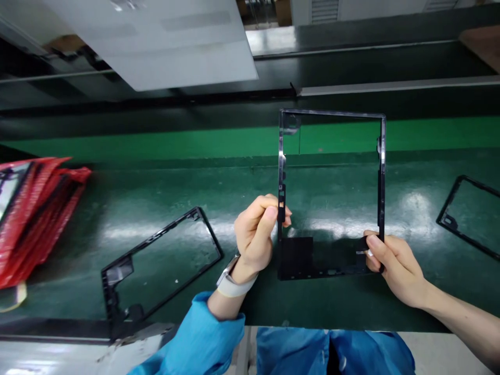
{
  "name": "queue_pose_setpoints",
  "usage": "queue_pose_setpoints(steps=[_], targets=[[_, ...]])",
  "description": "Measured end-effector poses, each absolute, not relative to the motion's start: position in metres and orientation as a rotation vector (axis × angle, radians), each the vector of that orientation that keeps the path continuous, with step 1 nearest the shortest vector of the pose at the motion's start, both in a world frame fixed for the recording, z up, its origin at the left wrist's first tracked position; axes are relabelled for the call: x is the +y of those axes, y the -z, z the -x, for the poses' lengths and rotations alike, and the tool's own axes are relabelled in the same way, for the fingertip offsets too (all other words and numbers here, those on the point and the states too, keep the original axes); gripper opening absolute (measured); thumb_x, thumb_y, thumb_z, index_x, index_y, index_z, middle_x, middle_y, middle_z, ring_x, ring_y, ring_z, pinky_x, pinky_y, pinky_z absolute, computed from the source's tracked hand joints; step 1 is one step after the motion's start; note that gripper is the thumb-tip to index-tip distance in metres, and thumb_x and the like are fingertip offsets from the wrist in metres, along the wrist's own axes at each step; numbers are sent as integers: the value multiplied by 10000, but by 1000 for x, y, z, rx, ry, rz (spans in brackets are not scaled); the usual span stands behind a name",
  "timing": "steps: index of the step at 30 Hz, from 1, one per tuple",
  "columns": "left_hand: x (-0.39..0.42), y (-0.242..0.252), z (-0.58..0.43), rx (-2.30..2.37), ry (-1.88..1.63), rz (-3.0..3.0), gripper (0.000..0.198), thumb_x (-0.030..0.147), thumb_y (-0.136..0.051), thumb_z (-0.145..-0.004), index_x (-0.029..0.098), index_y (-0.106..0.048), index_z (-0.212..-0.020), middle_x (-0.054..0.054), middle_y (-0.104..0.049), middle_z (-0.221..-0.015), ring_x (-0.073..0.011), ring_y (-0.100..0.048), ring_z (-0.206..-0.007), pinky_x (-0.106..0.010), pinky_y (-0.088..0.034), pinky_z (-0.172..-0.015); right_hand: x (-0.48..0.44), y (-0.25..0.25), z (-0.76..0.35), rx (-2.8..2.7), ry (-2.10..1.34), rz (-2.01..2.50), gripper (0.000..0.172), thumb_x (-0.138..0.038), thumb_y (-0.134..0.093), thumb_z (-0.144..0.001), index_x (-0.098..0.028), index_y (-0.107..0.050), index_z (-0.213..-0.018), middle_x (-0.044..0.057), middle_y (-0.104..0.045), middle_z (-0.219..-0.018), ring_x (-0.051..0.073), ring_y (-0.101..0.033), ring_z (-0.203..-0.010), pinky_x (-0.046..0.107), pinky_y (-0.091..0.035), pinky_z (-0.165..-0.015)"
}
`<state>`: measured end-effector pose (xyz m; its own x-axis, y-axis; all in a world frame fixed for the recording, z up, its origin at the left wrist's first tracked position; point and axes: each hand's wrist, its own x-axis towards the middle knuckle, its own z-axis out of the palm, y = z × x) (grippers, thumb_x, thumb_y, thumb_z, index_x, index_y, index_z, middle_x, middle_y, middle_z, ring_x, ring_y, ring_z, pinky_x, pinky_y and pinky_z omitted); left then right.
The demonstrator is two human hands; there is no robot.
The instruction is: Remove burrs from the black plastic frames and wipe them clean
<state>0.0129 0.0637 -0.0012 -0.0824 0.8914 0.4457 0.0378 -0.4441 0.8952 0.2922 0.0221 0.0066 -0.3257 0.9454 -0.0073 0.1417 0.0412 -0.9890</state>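
A black rectangular frame (383,182) is held up over the green bench, with a solid black panel across its lower end. My left hand (258,229) pinches its left side between thumb and fingers. At the lower right corner, my right hand (394,263) grips the same frame, the thumb lying over the inner edge. A small white bit shows by the right thumb; I cannot make out what it is. To the left, a second black frame (160,232) lies slanted on the bench, reaching its front edge. Part of a third black frame (449,208) lies at the far right.
Red plastic bags (42,219) with flat pieces in them are stacked at the left. A pale grey board (187,47) hangs over the back of the green bench (242,177). Behind it runs a dark ledge with a light strip (390,87). A brown piece (482,44) sits at the upper right.
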Motion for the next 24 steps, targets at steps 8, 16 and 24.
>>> queue_pose_setpoints(steps=[8,16,24], targets=[[62,-2,-14,1005,-1621,-1533,424,532,-683,-1140,205,-772,-887,-15,-681,-681,-153,-641,-623,-287,-492,-594,20,-7,-293,-1639,-1263,1102,758,-611,-464,-1225,-181,-463,-600,-36,-434,-572,46,-408,-504,219,-318,-482],[63,0,-13,997,-1647,-1548,401,507,-694,-1142,205,-793,-897,-13,-693,-685,-145,-645,-623,-279,-492,-589,17,2,-295,-1720,-1105,1054,656,-458,-472,-1244,-177,-459,-651,-49,-448,-605,34,-430,-507,197,-347,-511],[62,1,-14,965,-1709,-1569,380,473,-701,-1139,204,-766,-879,-15,-723,-735,-132,-647,-598,-269,-487,-559,19,-2,-293,-1778,-1006,1030,649,-427,-459,-1249,-183,-443,-648,-55,-453,-583,31,-421,-481,197,-344,-502]])
